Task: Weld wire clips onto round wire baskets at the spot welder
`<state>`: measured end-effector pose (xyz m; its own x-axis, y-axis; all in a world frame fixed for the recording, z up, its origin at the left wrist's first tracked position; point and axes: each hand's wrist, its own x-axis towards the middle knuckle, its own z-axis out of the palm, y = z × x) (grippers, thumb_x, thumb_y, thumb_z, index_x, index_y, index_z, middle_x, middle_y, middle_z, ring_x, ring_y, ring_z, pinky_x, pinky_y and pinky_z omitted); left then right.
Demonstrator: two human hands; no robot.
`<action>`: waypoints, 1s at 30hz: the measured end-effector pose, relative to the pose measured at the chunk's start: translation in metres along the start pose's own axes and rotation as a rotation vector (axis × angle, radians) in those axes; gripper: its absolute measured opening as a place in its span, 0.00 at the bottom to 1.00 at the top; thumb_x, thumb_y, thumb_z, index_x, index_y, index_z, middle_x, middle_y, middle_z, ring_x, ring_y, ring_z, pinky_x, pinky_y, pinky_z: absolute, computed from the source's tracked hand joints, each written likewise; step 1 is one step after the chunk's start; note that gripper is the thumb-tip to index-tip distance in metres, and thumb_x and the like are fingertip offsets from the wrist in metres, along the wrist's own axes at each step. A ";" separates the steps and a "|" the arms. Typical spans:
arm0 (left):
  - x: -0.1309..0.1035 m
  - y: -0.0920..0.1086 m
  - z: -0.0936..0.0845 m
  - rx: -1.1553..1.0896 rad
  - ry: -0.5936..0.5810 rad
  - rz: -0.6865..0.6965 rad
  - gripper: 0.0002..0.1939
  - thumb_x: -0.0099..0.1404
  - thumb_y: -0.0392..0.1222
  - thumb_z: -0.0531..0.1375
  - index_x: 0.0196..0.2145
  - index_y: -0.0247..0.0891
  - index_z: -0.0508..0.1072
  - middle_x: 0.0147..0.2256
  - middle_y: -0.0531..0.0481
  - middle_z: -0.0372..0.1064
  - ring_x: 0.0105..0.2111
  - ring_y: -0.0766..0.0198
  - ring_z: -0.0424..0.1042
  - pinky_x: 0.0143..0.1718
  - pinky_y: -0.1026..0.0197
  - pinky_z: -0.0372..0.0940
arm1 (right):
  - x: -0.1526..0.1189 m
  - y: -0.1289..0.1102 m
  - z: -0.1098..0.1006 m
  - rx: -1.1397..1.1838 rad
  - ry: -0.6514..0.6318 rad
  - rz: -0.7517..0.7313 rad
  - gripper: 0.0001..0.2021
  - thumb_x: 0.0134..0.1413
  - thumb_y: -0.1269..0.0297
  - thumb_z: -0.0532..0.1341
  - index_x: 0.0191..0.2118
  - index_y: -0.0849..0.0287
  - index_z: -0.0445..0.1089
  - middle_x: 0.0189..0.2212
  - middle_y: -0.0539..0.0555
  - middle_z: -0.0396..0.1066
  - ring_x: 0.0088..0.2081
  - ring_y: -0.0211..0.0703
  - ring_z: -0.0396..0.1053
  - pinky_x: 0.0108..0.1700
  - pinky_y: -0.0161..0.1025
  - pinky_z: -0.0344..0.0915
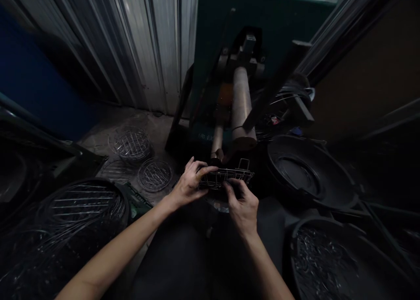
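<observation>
A small wire basket [226,174] with a raised wire loop at its upper right is held in front of a machine [243,103], just below the machine's lower rod. My left hand [190,182] grips the basket's left end, fingers over the top and thumb underneath. At the basket's near side, right of centre, my right hand [242,199] is closed in a pinch; whether a small part is between its fingertips is too dark to tell.
Round wire racks [155,174] lie on the floor at left, beside a tub of wire pieces [123,204]. At right are a black basin [337,182] with wire rings and another tub [295,247] of small metal parts. A corrugated wall [147,50] stands behind.
</observation>
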<state>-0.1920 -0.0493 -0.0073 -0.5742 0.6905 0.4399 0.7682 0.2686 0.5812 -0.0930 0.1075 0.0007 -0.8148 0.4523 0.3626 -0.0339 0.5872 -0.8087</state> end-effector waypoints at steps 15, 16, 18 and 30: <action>0.010 -0.018 0.000 0.057 0.007 -0.006 0.34 0.54 0.34 0.62 0.57 0.43 0.57 0.46 0.47 0.58 0.51 0.56 0.62 0.61 0.39 0.45 | 0.017 0.010 0.015 0.016 -0.014 -0.035 0.09 0.57 0.59 0.59 0.34 0.59 0.70 0.29 0.51 0.73 0.31 0.39 0.70 0.36 0.35 0.65; 0.011 -0.018 0.000 0.073 0.010 -0.001 0.34 0.54 0.34 0.62 0.57 0.43 0.57 0.46 0.47 0.58 0.51 0.56 0.62 0.61 0.38 0.45 | 0.017 0.011 0.015 0.020 -0.010 -0.041 0.09 0.57 0.59 0.59 0.34 0.59 0.70 0.29 0.51 0.73 0.31 0.39 0.70 0.36 0.34 0.65; 0.011 -0.019 0.000 0.106 0.025 0.015 0.33 0.54 0.34 0.62 0.57 0.43 0.57 0.46 0.47 0.58 0.50 0.57 0.63 0.61 0.38 0.44 | 0.017 0.011 0.017 0.026 0.000 -0.053 0.08 0.57 0.60 0.59 0.34 0.59 0.70 0.29 0.51 0.73 0.30 0.39 0.70 0.36 0.34 0.65; 0.015 -0.029 0.007 0.171 0.099 0.077 0.29 0.56 0.34 0.61 0.55 0.44 0.60 0.45 0.48 0.59 0.48 0.58 0.64 0.61 0.37 0.43 | 0.017 0.009 0.026 0.123 -0.003 -0.014 0.08 0.57 0.59 0.58 0.35 0.58 0.70 0.30 0.51 0.73 0.30 0.39 0.70 0.35 0.36 0.68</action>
<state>-0.2213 -0.0421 -0.0221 -0.5303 0.6462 0.5488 0.8430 0.3330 0.4224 -0.1220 0.1031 -0.0130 -0.8153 0.4426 0.3733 -0.1163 0.5063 -0.8545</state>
